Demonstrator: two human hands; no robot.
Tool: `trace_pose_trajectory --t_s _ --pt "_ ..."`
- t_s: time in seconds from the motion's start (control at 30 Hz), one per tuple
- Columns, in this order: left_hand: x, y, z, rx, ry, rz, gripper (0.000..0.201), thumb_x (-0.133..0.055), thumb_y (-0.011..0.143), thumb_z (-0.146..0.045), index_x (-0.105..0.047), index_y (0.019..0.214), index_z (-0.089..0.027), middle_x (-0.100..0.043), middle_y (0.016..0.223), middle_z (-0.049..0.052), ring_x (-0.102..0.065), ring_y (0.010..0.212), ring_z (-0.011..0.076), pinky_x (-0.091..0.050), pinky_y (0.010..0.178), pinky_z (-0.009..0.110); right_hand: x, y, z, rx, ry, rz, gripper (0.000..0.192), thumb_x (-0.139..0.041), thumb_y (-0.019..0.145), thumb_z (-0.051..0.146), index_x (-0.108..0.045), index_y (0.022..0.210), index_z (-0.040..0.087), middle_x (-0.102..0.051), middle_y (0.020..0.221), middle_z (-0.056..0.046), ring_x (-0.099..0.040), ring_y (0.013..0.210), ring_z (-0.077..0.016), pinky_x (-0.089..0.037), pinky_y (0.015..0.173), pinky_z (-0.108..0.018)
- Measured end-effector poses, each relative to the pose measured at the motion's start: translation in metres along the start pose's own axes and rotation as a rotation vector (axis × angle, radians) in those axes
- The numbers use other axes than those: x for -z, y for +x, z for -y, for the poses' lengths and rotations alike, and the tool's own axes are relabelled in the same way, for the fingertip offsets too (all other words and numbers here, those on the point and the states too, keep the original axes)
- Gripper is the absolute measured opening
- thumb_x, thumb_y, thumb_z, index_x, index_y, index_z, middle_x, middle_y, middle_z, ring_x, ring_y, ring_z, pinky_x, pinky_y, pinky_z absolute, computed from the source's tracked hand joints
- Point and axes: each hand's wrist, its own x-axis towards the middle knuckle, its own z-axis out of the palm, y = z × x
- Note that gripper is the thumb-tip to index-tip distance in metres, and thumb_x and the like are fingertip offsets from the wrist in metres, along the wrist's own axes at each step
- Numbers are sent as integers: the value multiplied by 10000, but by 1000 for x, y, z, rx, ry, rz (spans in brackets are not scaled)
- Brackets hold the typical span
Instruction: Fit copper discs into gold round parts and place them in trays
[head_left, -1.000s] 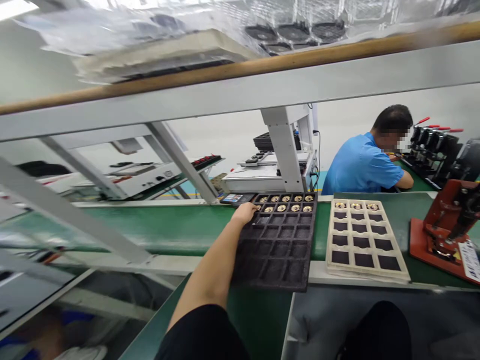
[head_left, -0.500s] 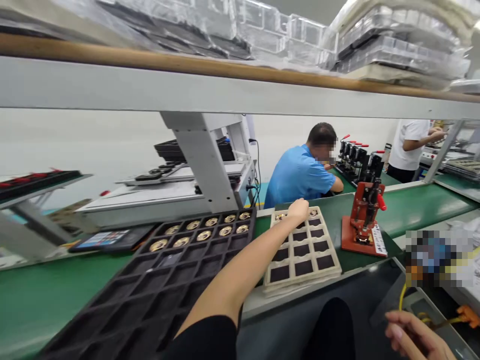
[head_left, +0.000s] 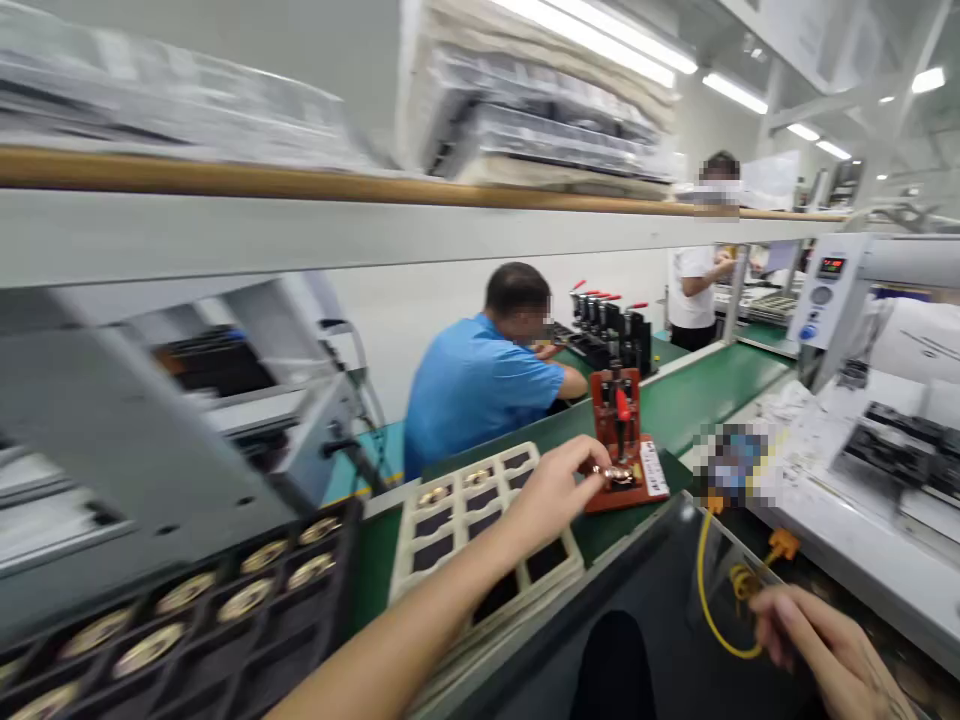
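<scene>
My left hand (head_left: 562, 490) reaches out over the beige tray (head_left: 405, 540), its thumb and index finger pinched on a small gold ring-shaped metal part (head_left: 611, 473). That part is at the base of a red hand press (head_left: 598, 400) with a red lever; whether it touches the press is blurred. Gold parts sit in a few far pockets of the beige tray. At lower right, my right hand (head_left: 825, 640) is closed, fingers curled beside a yellow cable (head_left: 705, 590); what is inside it, if anything, is hidden.
A black tray (head_left: 202, 670) with several gold rings lies at lower left. Across the green bench (head_left: 690, 385) sits a person in blue (head_left: 472, 390) near several black presses (head_left: 615, 330). A shelf (head_left: 315, 225) crosses overhead. White equipment (head_left: 855, 500) stands on the right.
My left hand has moved right from the far end of the beige tray to the red press, now with a gold part in its fingers. The view has swung right; my right hand stays low.
</scene>
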Motion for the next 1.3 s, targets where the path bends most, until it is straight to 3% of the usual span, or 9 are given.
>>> trace_pose_trajectory --t_s 0.07,0.13,0.2,0.3,0.5,0.73,0.9,1.1,1.3 --pt "-23 -3 -45 -274 -106 24 162 -582 1012 -92 -668 961 -219 -776 1065 53 -749 1038 210 -599 950 339 2 9 35 108 99 -65 483 -694 963 702 -824 1196 299 -797 954 -107 -739 785 -277 -638 738 -417" --pt "-44 -1 -81 -611 -186 -24 165 -559 1055 -89 -665 1067 -215 -777 1104 88 -760 1041 206 -616 923 323 5 15 62 208 191 -55 675 -875 862 583 -688 1439 288 -766 1140 -102 -730 865 -253 -631 743 -384" --pt "-62 6 -107 -852 -218 -90 164 -556 1081 -95 -645 1167 -202 -777 1114 116 -767 1022 210 -635 893 319 14 15 80 245 181 -54 614 -918 842 463 -708 1380 254 -739 1028 -60 -692 812 -213 -606 704 -341" --pt "-87 20 -134 -970 -227 -103 140 -542 1103 -121 -636 1182 -189 -777 1093 125 -766 992 220 -651 880 337 34 3 87 242 100 -140 342 -883 873 351 -779 1171 221 -696 881 -10 -641 743 -177 -573 694 -315" --pt "-142 40 -192 -1092 -318 -41 164 -512 1091 -79 -635 1118 -184 -760 1029 105 -755 929 222 -656 830 336 92 -39 65 201 -58 -353 307 -877 833 298 -788 1116 222 -687 848 5 -618 703 -170 -528 646 -298" --pt "-213 114 -304 -895 -298 438 544 -680 1001 -181 -500 1514 -188 -609 1495 169 -619 1394 302 -543 1187 448 201 -98 39 128 -370 -834 329 -833 813 331 -769 1111 207 -642 725 17 -581 612 -179 -523 598 -310" --pt "-273 205 -382 -776 -98 594 356 -765 997 -316 -698 1289 -123 -702 1344 180 -656 1312 349 -532 1160 541 248 -137 44 111 -432 -965 344 -819 852 407 -761 1128 211 -669 761 -5 -582 622 -186 -537 589 -316" --pt "-312 253 -412 -690 96 846 276 -743 1035 -392 -743 1173 -152 -766 1195 78 -753 1053 258 -642 939 460 267 -169 47 72 -439 -1035 389 -833 866 495 -766 1134 222 -694 763 -18 -634 655 -209 -565 588 -324" --pt "-318 251 -419 -661 -25 844 277 -735 1040 -388 -743 1187 -153 -764 1191 74 -757 1007 248 -658 877 418 310 -108 41 100 -452 -932 467 -766 893 588 -724 1116 180 -705 844 -46 -613 689 -197 -539 619 -334"
